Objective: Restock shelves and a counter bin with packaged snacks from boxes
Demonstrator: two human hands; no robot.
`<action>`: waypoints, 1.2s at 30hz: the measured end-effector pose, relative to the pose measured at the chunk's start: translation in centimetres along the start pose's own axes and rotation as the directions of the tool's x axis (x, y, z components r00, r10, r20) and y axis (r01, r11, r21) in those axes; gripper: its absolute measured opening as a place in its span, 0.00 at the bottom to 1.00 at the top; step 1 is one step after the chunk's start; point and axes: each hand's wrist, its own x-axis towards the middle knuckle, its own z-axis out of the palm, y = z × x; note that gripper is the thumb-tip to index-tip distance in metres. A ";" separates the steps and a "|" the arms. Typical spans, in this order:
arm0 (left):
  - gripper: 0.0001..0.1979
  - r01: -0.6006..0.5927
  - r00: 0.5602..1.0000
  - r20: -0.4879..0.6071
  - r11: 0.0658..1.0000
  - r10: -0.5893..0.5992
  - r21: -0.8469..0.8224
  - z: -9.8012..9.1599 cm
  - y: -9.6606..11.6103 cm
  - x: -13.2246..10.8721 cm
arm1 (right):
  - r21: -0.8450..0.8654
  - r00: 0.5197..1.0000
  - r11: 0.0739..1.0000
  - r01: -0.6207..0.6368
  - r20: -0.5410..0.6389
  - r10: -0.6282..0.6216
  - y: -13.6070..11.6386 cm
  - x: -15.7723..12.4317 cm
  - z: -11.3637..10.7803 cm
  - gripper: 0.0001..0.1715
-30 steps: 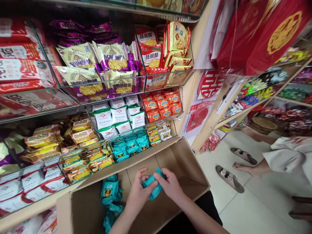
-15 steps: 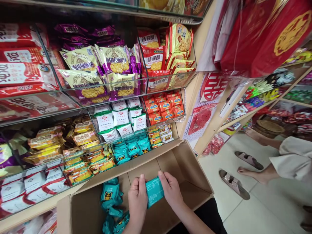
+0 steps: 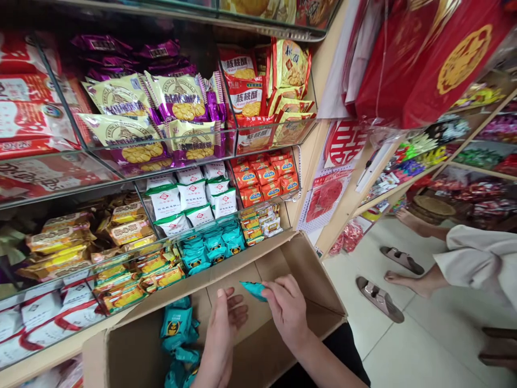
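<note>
My right hand (image 3: 287, 309) pinches a small teal snack packet (image 3: 253, 289) above an open cardboard box (image 3: 311, 280). Just left of it, my left hand (image 3: 224, 328) hangs open over the box, fingers loosely apart and holding nothing. More teal packets (image 3: 177, 331) lie heaped in the box's left corner. On the shelf just behind the box, a bin holds matching teal packets (image 3: 210, 245).
Glass-fronted shelves (image 3: 161, 156) carry purple, red, orange, white and yellow snack packs. Red gift bags (image 3: 428, 59) hang at top right. Another person's bare legs (image 3: 420, 280) and sandals (image 3: 379, 297) are on the tiled floor to the right.
Both hands held the teal packet before. My left hand has let go and opened, and my right hand alone now holds the packet, turned edge-on and raised toward the shelf.
</note>
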 end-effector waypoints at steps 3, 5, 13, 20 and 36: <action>0.15 0.363 0.913 0.288 0.896 -0.288 -0.255 0.5 1.2 -1.8 | -0.009 0.956 0.961 0.278 0.099 -0.276 -0.8 -0.5 -0.8 0.12; 0.09 0.456 0.876 0.332 0.826 -0.351 -0.330 0.7 1.6 -2.5 | 0.048 0.908 0.924 0.379 0.172 -0.381 -1.4 -1.3 -1.2 0.12; 0.19 0.248 0.962 0.203 0.891 -0.181 -0.381 0.4 1.3 -1.9 | 0.427 0.788 0.664 -0.614 0.288 0.544 -1.7 -2.8 -0.9 0.15; 0.20 0.047 0.973 0.232 0.992 -0.018 -0.120 1.0 -0.4 -2.5 | 0.585 0.445 -0.008 -0.811 0.626 0.640 -1.9 -2.3 0.5 0.18; 0.11 -0.083 0.990 0.128 0.987 0.065 0.141 -1.5 8.2 2.2 | 0.335 0.629 0.565 -0.754 0.617 0.473 0.2 -1.2 -1.9 0.14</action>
